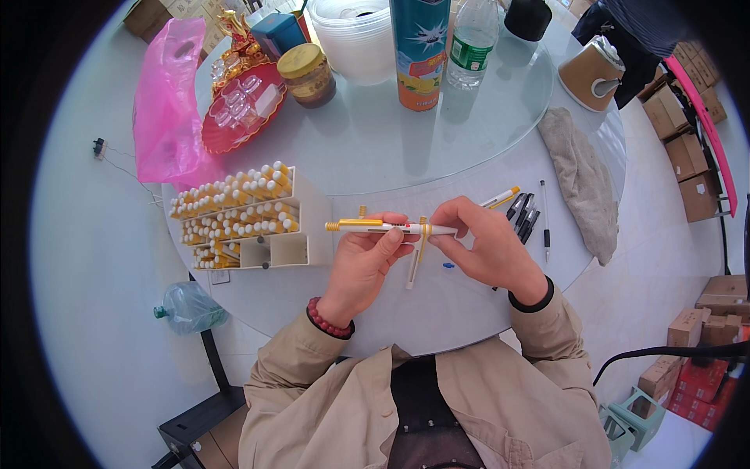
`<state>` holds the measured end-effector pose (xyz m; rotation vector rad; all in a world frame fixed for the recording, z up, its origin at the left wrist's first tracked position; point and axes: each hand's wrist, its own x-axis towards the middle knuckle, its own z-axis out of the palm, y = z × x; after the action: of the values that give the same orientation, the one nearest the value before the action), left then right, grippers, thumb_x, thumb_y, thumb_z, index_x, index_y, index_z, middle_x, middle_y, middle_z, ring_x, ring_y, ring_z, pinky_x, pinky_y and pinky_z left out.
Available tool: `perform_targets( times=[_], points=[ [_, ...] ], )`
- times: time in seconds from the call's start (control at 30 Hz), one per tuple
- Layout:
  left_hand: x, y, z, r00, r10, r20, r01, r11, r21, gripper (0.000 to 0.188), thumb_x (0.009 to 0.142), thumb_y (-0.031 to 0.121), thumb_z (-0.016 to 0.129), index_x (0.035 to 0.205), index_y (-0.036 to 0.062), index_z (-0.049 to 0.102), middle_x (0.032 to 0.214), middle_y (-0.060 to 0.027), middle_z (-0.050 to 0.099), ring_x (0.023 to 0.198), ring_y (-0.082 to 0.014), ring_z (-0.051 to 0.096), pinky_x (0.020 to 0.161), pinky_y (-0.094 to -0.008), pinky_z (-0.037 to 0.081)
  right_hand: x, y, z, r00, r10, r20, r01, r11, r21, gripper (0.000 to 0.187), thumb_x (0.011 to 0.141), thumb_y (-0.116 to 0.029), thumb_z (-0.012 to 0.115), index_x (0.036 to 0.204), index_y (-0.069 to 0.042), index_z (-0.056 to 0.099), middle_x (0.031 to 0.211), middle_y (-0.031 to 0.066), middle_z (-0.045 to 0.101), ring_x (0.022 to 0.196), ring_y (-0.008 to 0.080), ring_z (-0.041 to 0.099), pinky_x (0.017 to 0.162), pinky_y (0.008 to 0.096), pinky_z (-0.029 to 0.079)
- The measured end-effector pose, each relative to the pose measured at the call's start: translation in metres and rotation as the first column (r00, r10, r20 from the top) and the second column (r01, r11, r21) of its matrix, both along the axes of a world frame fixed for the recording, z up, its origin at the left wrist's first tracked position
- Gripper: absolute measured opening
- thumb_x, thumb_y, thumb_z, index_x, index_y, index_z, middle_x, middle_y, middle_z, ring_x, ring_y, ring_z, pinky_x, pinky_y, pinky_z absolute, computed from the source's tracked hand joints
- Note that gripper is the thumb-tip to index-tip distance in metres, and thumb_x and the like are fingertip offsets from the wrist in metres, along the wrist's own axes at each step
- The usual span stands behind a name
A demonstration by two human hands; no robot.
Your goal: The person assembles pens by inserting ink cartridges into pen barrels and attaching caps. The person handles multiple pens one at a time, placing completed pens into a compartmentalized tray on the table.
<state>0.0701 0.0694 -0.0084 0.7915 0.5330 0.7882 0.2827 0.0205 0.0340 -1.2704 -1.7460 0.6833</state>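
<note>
A white ballpoint pen (355, 227) with a yellow clip and yellow button lies level across my two hands, its tip toward the right. My left hand (362, 266) grips the barrel between thumb and fingers. At the pointed end, my right hand (491, 248) has its thumb and fingertips closed around the pen's tip. Beneath the pen, a slim white-and-yellow piece (412, 271) lies on the table, partly hidden. A small blue bit (448, 265) rests by my right thumb. Another white-and-yellow pen (501, 197) lies just beyond my right hand.
At the left stands a white compartment box (312, 227) packed with yellow-and-white pens. Several black pens (523, 213) and a clear one (545, 223) lie at right, near a grey cloth (580, 184). A jar (308, 76), tall can (419, 55) and bottle (472, 47) stand farther back.
</note>
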Motion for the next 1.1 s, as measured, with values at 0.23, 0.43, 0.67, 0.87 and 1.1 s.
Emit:
perform_targets(
  times=[0.23, 0.43, 0.67, 0.87, 1.1],
  points=[
    [-0.0014, 0.0007, 0.0020, 1.000, 0.019, 0.012, -0.019, 1.000, 0.000, 0.021, 0.103, 0.013, 0.057, 0.123, 0.0087, 0.062, 0.118, -0.0050, 0.064, 0.110, -0.0189, 0.066, 0.091, -0.0312, 0.055, -0.0004, 0.0010, -0.0040, 1.000, 0.009, 0.008, -0.009, 1.000, 0.011, 0.020, 0.091, -0.013, 0.072, 0.103, -0.002, 0.060, 0.080, 0.0108, 0.065, 0.069, 0.0267, 0.063, 0.061, 0.0361, 0.049],
    [-0.0010, 0.0013, 0.0021, 1.000, 0.012, 0.007, -0.012, 1.000, 0.004, 0.021, 0.103, 0.013, 0.057, 0.123, 0.0088, 0.062, 0.118, -0.0048, 0.064, 0.110, -0.0186, 0.066, 0.091, -0.0310, 0.055, 0.0025, 0.0012, -0.0026, 0.997, 0.040, 0.069, -0.037, 0.998, -0.041, 0.024, 0.090, -0.013, 0.073, 0.106, -0.002, 0.059, 0.084, 0.0098, 0.066, 0.068, 0.0249, 0.063, 0.062, 0.0348, 0.049],
    [-0.0008, 0.0020, 0.0020, 1.000, 0.006, 0.002, -0.006, 1.000, -0.001, 0.020, 0.103, 0.012, 0.057, 0.122, 0.0087, 0.062, 0.117, -0.0049, 0.064, 0.109, -0.0184, 0.066, 0.090, -0.0302, 0.055, -0.0001, -0.0008, -0.0040, 1.000, -0.007, 0.013, 0.007, 0.998, -0.055, 0.023, 0.090, -0.013, 0.072, 0.106, -0.002, 0.061, 0.088, 0.0078, 0.067, 0.070, 0.0224, 0.063, 0.065, 0.0319, 0.051],
    [-0.0006, 0.0017, 0.0030, 1.000, 0.021, 0.014, -0.020, 1.000, -0.019, 0.019, 0.102, 0.011, 0.058, 0.120, 0.0069, 0.063, 0.115, -0.0056, 0.066, 0.107, -0.0170, 0.066, 0.090, -0.0305, 0.055, 0.0006, 0.0007, -0.0038, 0.997, 0.029, 0.077, -0.028, 0.999, -0.026, 0.017, 0.093, -0.014, 0.068, 0.101, -0.003, 0.057, 0.081, 0.0123, 0.064, 0.069, 0.0297, 0.064, 0.062, 0.0376, 0.049],
    [-0.0001, 0.0017, 0.0019, 1.000, -0.002, -0.009, 0.002, 1.000, 0.011, 0.018, 0.103, 0.011, 0.057, 0.119, 0.0067, 0.063, 0.115, -0.0056, 0.065, 0.109, -0.0169, 0.065, 0.092, -0.0300, 0.055, -0.0010, 0.0013, -0.0042, 0.998, 0.028, 0.052, -0.027, 1.000, -0.012, 0.019, 0.093, -0.017, 0.069, 0.101, -0.003, 0.059, 0.083, 0.0121, 0.065, 0.071, 0.0298, 0.066, 0.063, 0.0374, 0.051]
  ],
)
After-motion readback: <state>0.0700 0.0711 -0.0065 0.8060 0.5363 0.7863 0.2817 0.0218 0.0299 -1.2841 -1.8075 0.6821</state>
